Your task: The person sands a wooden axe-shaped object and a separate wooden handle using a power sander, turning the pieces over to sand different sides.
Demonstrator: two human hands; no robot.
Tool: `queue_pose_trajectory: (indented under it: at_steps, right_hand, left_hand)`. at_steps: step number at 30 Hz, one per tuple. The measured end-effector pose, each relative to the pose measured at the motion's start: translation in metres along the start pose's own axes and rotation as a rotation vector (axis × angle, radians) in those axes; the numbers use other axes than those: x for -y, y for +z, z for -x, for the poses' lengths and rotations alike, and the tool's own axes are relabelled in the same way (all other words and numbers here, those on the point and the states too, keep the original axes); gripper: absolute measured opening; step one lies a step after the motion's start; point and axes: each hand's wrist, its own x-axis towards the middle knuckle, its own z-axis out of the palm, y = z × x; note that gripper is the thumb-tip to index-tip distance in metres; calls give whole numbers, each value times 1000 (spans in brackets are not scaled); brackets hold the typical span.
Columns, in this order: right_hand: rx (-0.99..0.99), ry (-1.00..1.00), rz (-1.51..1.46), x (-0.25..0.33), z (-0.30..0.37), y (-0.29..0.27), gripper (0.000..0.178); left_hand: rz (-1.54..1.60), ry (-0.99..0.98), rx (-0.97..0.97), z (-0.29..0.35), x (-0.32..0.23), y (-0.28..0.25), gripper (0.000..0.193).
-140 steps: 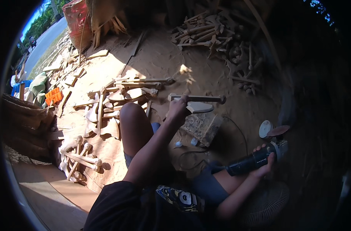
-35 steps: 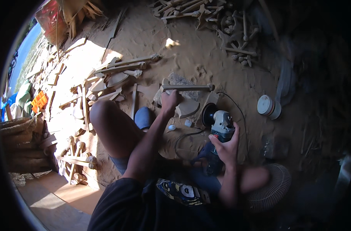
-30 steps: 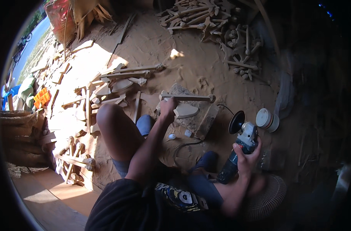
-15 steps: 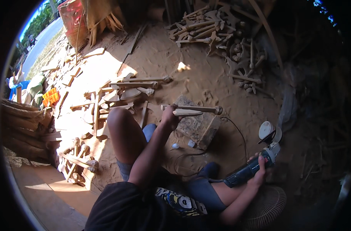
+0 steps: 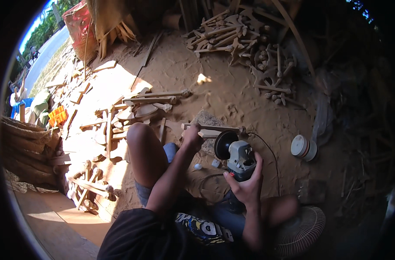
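My left hand (image 5: 192,133) is closed around the near end of a long wooden piece (image 5: 218,127) with a knobbed far end, held out level to the right. A second pale wooden length lies just below it, in or against the same grip. My right hand (image 5: 248,185) grips an angle grinder (image 5: 240,159) with a grey head and dark body. The grinder's black round disc (image 5: 225,145) is at the right part of the wood and hides some of it; whether they touch I cannot tell. A stone block (image 5: 207,116) sits beneath the wood.
Carved wooden pieces lie in a heap (image 5: 232,34) at the far right, with more at left (image 5: 136,106) and lower left (image 5: 91,186). A white tub (image 5: 302,147) stands right, a round wire fan guard (image 5: 299,234) below it. A cord (image 5: 273,158) crosses the sandy ground.
My right hand has brought the grinder up and left, from beside the white tub to the wooden piece. My left hand keeps its hold, nearly in place.
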Motion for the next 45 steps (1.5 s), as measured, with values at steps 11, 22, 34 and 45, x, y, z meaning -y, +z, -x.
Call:
queue_pose_trajectory:
  at_steps: [11, 22, 34, 45]
  right_hand:
    - [-57, 15, 175, 9, -1, 17, 96]
    - [-483, 88, -62, -42, -10, -108, 71]
    - [-466, 195, -552, -83, -29, -153, 47]
    - [-437, 212, -609, -81, -28, -143, 49]
  left_hand:
    - [-326, 174, 7, -35, 25, -28, 24]
    - [-171, 715, 78, 116, -142, 24, 32]
    - [-12, 1456, 308, 320, -275, -227, 77]
    - [428, 1009, -847, 368, -326, -592, 100]
